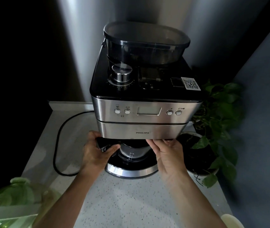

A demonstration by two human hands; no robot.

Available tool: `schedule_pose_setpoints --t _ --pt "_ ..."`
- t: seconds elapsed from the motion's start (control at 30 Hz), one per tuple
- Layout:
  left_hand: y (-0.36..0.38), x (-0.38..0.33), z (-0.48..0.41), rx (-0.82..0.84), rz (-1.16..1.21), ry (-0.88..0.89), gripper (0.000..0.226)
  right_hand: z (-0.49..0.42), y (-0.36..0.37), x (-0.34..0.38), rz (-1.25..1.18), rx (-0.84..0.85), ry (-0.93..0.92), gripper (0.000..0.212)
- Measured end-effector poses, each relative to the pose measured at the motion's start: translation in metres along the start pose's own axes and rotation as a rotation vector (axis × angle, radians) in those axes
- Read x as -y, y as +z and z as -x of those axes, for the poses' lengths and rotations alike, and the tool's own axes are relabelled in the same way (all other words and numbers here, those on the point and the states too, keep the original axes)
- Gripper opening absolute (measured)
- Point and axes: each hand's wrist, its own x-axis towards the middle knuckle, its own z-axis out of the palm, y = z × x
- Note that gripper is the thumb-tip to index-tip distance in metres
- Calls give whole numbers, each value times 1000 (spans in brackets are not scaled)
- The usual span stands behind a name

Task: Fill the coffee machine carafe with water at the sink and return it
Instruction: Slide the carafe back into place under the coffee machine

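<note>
Head view, looking down on a pale speckled countertop. Standing on it against the wall, a steel-and-black coffee machine with a bean hopper on top. Just right of that, a leafy potted plant. Curled round the dark handle of the glass carafe, the left hand; carafe seated on the round warming base under the brew head. Straight-fingered and holding nothing, the right hand, fingertips touching the machine's lower front edge. Looping off left, a black cord.

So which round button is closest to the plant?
The rightmost button, on the side where the plant stands; the other three sit further left.
</note>
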Motion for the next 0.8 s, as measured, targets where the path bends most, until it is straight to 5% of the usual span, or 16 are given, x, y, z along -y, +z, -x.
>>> schedule_pose_setpoints --t 0.3,0.8 --pt "0 5 -5 -7 71 10 58 -1 12 -1 -168 47 297 28" --pt "-1 7 -8 44 21 24 58 -2 11 -15 -360 54 370 44"
